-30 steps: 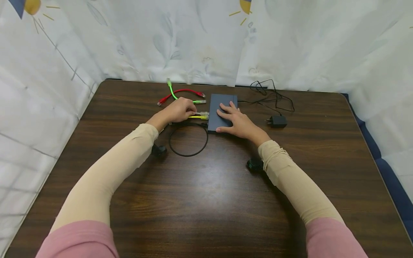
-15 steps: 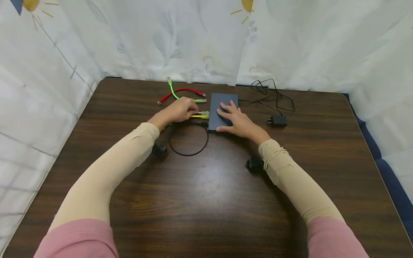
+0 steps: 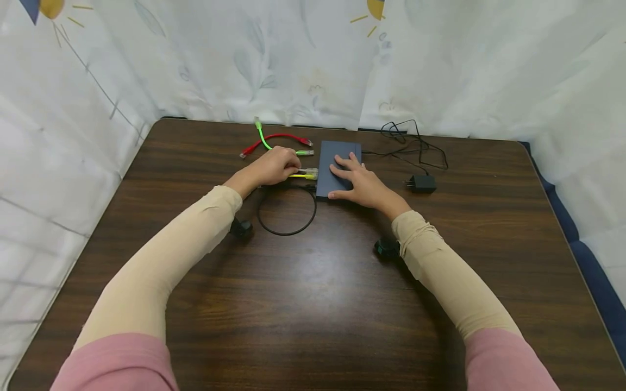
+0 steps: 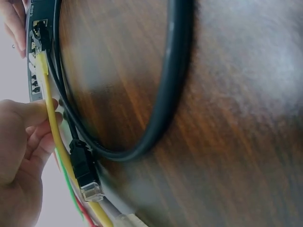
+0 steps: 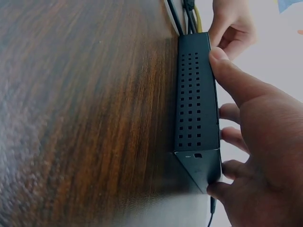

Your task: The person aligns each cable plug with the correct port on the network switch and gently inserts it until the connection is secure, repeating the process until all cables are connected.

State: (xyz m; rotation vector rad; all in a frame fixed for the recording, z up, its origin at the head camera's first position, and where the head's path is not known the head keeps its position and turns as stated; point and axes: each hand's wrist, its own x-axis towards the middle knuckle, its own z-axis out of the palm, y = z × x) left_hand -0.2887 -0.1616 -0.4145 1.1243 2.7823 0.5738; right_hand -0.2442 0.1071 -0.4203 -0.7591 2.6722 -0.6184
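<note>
A dark blue-grey network switch [image 3: 339, 149] lies flat on the table. My right hand [image 3: 364, 187] rests on its top with fingers spread; the right wrist view shows the thumb along the edge of its vented side [image 5: 194, 99]. My left hand [image 3: 276, 165] pinches a grey network cable close to its clear plug [image 3: 309, 171], which is at the switch's port side; whether it is fully seated I cannot tell. Just in front, a yellow network cable [image 4: 56, 132] is plugged in, passing by the left fingertips. A black network cable [image 3: 286, 234] is also plugged in, looped, its other plug [image 4: 85, 165] loose.
Behind the left hand lie a red network cable [image 3: 281, 135] and a green one [image 3: 262, 139], crossing. To the right, a thin black power cord [image 3: 418, 146] runs from the switch to a power adapter [image 3: 421, 183]. A white patterned curtain [image 3: 313, 60] surrounds the table's back and sides.
</note>
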